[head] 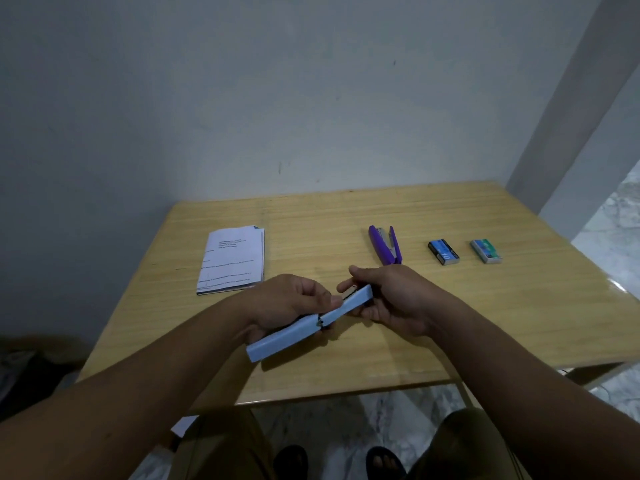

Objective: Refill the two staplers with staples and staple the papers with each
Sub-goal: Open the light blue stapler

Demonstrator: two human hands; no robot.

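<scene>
From the head camera we see a light blue stapler (308,327), long and boxy, swung fully open so its two halves lie almost in one line, joined at a dark hinge in the middle. It is held just above the tabletop (415,341). The left hand (287,303) has its grip curled round the near half, thumb pressed on top by the hinge. The right hand (391,299) has its grip closed on the far end, fingertips pinching near the metal staple channel. Beyond the grip lies one purple stapler (385,244), partly open. Right of it sit two staple boxes: a blue box (443,251) and a green box (486,251). Beyond the left hand's grip lies one stack of printed papers (231,263).
</scene>
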